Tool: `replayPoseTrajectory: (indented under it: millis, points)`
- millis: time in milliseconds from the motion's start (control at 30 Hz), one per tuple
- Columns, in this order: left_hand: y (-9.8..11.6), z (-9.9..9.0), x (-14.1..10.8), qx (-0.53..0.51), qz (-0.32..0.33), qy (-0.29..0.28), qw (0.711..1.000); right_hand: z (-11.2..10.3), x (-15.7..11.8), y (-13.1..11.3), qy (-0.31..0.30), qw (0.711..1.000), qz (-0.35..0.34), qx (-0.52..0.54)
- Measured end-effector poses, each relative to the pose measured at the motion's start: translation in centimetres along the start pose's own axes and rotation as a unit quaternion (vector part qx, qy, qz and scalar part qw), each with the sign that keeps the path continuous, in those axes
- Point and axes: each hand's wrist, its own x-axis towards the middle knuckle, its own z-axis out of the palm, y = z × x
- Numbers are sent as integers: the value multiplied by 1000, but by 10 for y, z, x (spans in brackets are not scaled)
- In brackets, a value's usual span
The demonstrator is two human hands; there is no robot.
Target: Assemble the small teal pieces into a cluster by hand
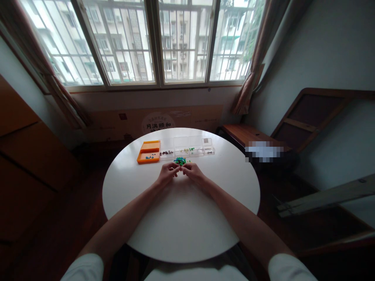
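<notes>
My left hand and my right hand meet over the white round table, fingertips pinched together. Whatever they hold between them is too small to make out. Just beyond the fingertips lies a pile of small green and blue pieces, partly hidden by my hands. An orange case with its lid raised stands to the left and holds several small blue and dark pieces. Behind the pile, a clear plastic box with its lids up has dark, yellowish and green pieces in its compartments.
A window with bars fills the far wall, above a large flat cardboard box. At the right are a wooden bench with a blurred-out item on it and a leaning wooden frame. An orange-brown cabinet stands at the left.
</notes>
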Motion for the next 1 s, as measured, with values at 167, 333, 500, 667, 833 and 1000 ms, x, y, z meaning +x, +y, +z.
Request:
replayPoseTrajectory:
  millis: [167,333,500,667,833,1000]
  points:
    - [-2,-1,1,1,3,-2,1000,0,-1,-2,2,1000,-4,2]
    - [-1,-1,0,1,2,-1,1000,0,-1,-2,0,1000,-2,4]
    - [0,0,0,-2,3,-1,1000,0,-1,-1,-1,1000,-2,2]
    - [0,0,0,-2,0,-2,1000,0,0,2,0,1000,-8,-9]
    - [1,0,0,-1,-1,-1,1000,0,1,5,-1,1000,-9,-6]
    - [0,0,0,1,2,-3,1000,0,0,4,-2,1000,-3,-5]
